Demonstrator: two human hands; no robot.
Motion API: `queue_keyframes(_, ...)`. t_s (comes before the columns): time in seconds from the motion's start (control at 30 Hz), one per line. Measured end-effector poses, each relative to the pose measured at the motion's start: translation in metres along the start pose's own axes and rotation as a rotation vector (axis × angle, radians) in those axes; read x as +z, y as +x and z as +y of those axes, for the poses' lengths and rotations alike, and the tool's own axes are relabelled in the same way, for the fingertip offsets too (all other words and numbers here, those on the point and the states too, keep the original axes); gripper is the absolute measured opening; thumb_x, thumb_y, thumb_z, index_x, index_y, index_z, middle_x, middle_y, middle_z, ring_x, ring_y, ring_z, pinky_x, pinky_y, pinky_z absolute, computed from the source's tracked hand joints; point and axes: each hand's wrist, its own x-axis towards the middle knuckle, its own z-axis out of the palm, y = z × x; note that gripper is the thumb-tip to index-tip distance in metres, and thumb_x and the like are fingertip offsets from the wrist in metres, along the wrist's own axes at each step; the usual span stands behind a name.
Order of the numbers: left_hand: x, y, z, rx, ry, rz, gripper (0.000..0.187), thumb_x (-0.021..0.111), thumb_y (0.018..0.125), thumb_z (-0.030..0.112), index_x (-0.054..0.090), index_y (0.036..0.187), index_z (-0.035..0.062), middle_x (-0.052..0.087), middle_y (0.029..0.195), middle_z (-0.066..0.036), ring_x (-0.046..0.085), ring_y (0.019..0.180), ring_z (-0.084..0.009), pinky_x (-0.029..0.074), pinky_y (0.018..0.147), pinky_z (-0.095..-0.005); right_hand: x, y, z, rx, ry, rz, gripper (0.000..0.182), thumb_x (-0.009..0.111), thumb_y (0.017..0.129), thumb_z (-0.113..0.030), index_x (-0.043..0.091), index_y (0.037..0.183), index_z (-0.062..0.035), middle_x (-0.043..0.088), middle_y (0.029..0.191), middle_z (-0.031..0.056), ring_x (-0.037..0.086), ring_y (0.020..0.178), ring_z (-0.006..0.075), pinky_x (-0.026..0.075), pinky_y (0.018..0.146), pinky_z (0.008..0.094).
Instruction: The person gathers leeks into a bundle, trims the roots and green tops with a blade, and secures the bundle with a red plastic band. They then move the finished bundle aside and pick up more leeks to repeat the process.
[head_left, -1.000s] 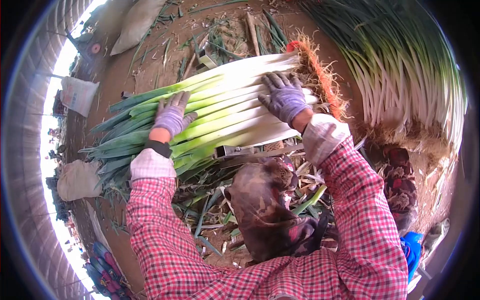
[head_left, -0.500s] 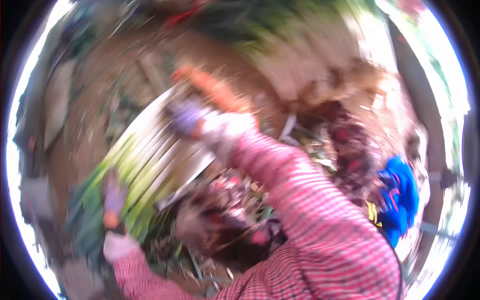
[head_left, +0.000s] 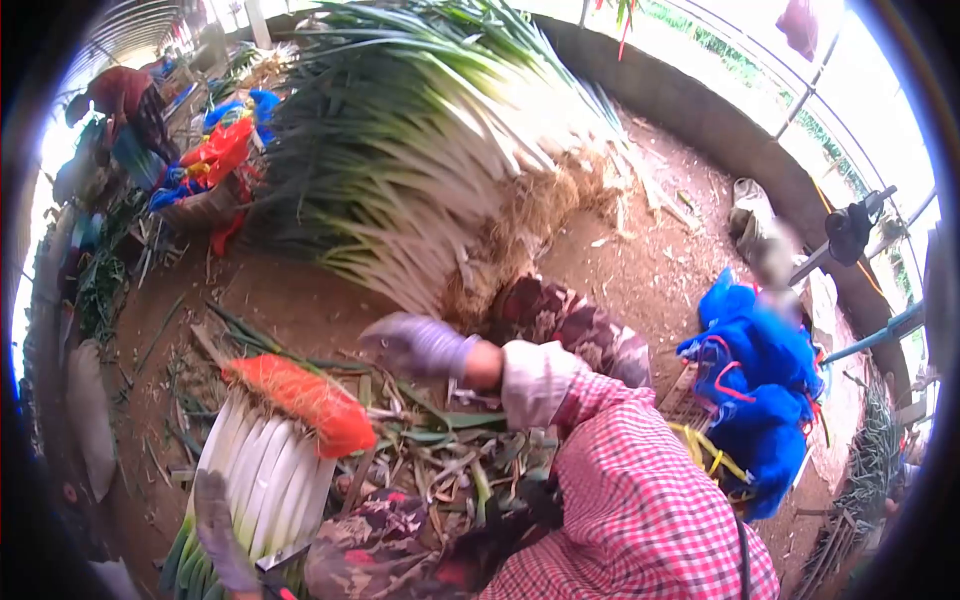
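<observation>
Right hand: the right hand in a grey-purple knit glove point(head_left: 418, 343) is stretched out over the dirt floor point(head_left: 300, 300), near the root end of the big heap; its fingers point(head_left: 385, 335) are loosely curled and closed on nothing that I can see.

Left hand: only a blurred grey-purple gloved shape point(head_left: 222, 530) shows at the bottom edge, lying over the bundle's stalks; whether its fingers are clenched or released I cannot tell.

Bundle: the tied bundle of long white-stalked green onions point(head_left: 262, 478) lies on the floor below the right hand, apart from it, its roots covered by an orange mesh net point(head_left: 300, 400).

Handling: judged from its bulk, the bundle is likely heavy and stiff along the stalks but floppy at the leaf end; the white stalks look smooth and could slide against each other. A hold around the white middle, with a second hand nearer the leaves, seems safest; the net looks too soft to lift by.

Around: a large heap of loose green onions with straw-coloured roots point(head_left: 430, 170) rises behind the hand; trimmed leaves and husks point(head_left: 450, 450) litter the floor; a blue cloth bundle point(head_left: 760, 370) sits to the right; the red-checked sleeve point(head_left: 640, 490) fills the foreground.
</observation>
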Motion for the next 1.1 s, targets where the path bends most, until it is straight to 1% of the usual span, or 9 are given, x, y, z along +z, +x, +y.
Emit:
queue_keyframes(0.07,0.073,0.001,0.007,-0.049,-0.683,-0.130,0.059,0.057,0.089,0.006,0.034,0.143,-0.0028,0.049,0.136,-0.018,0.046,0.129,-0.0242,0.037,0.110,-0.0386,-0.069,-0.002,0.050,0.320,-0.437,0.164,0.032,0.065,0.085,-0.024,0.064,0.114,-0.0108,0.065,0.110,0.0147,0.062,0.100,0.0342,0.051,0.087,0.0397)
queue_keyframes(0.23,0.228,0.027,0.020,-0.257,-0.712,-0.516,0.050,0.059,0.087,0.004,0.043,0.135,-0.0010,0.059,0.121,-0.014,0.060,0.110,-0.0246,0.046,0.101,-0.0358,-0.226,0.029,0.098,0.699,-0.931,0.363,0.049,0.061,0.085,-0.030,0.052,0.130,-0.0155,0.057,0.127,0.0168,0.058,0.110,0.0368,0.047,0.095,0.0405)
queue_keyframes(0.33,0.254,0.055,-0.042,-0.432,-0.487,-0.587,0.054,0.065,0.087,0.015,0.044,0.136,0.0009,0.060,0.119,-0.012,0.059,0.110,-0.0245,0.046,0.099,-0.0372,-0.272,0.046,0.156,0.924,-1.028,0.383,0.066,0.048,0.093,-0.038,0.023,0.151,-0.0202,0.033,0.151,0.0137,0.034,0.138,0.0310,0.026,0.111,0.0527)
queue_keyframes(0.53,0.270,0.085,-0.045,-0.574,-0.341,-0.775,0.053,0.067,0.087,0.015,0.047,0.133,-0.0017,0.060,0.121,-0.011,0.060,0.108,-0.0223,0.046,0.097,-0.0333,-0.295,0.071,0.159,0.954,-0.792,0.190,0.038,0.049,0.092,-0.033,0.059,0.121,-0.0114,0.064,0.116,0.0168,0.061,0.107,0.0336,0.048,0.092,0.0433)
queue_keyframes(0.6,0.272,0.095,-0.071,-0.462,-0.246,-0.756,0.050,0.064,0.090,0.015,0.047,0.134,-0.0010,0.061,0.121,-0.009,0.061,0.108,-0.0198,0.047,0.095,-0.0314,-0.283,0.076,0.098,1.016,-0.786,-0.025,0.032,0.052,0.092,-0.032,0.065,0.109,-0.0089,0.069,0.104,0.0148,0.066,0.096,0.0318,0.052,0.085,0.0403)
queue_keyframes(0.8,0.291,0.103,-0.102,0.132,0.282,-0.562,0.063,0.065,0.089,0.029,0.040,0.141,0.0035,0.057,0.128,-0.014,0.057,0.116,-0.0264,0.043,0.101,-0.0356,-0.201,-0.039,-0.002,0.827,0.747,0.035,0.030,0.072,0.082,-0.016,0.062,0.108,-0.0036,0.067,0.084,0.0065,0.062,0.066,0.0152,0.054,0.062,0.0302)
queue_keyframes(0.87,0.295,0.100,-0.077,0.585,0.602,-0.399,0.075,0.067,0.086,0.039,0.034,0.145,0.0060,0.051,0.136,-0.018,0.051,0.123,-0.0327,0.040,0.104,-0.0396,-0.181,-0.071,-0.060,0.873,0.735,-0.055,0.037,0.072,0.083,-0.017,0.059,0.114,-0.0019,0.063,0.087,0.0016,0.062,0.073,0.0098,0.053,0.065,0.0253)
queue_keyframes(0.93,0.302,0.088,-0.026,0.642,0.598,-0.331,0.091,0.072,0.076,0.038,0.026,0.148,0.0068,0.037,0.146,-0.019,0.034,0.136,-0.0336,0.023,0.116,-0.0431,-0.158,-0.105,-0.093,0.791,0.597,-0.138,0.042,0.070,0.084,-0.018,0.057,0.121,-0.0020,0.061,0.088,-0.0019,0.059,0.075,0.0060,0.050,0.065,0.0225)
queue_keyframes(1.1,0.305,0.087,0.025,1.008,0.780,-0.170,0.095,0.073,0.071,0.037,0.025,0.149,0.0110,0.037,0.145,-0.015,0.035,0.133,-0.0345,0.022,0.114,-0.0508,-0.157,-0.132,-0.228,0.857,0.747,-0.251,0.044,0.071,0.084,-0.021,0.054,0.118,0.0001,0.062,0.085,0.0003,0.059,0.070,0.0062,0.049,0.060,0.0231)
